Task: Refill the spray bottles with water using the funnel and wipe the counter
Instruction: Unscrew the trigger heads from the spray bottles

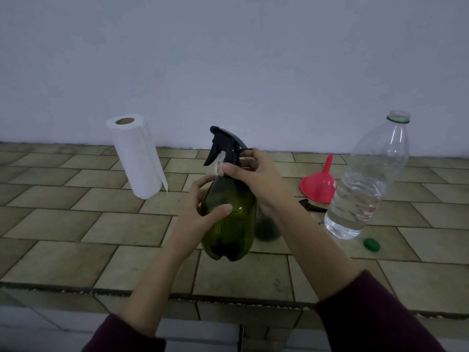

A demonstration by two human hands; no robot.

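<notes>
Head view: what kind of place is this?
Probably a kitchen or utility counter: a tiled counter against a plain wall, with a paper towel roll, a funnel and an open water bottle standing on it.

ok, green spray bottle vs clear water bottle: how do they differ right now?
The green spray bottle is dark tinted, its black trigger head on, held by both hands: left hand on the body, right hand at the neck. The clear water bottle stands free on the tiled counter, uncapped, partly filled. Both are plastic.
</notes>
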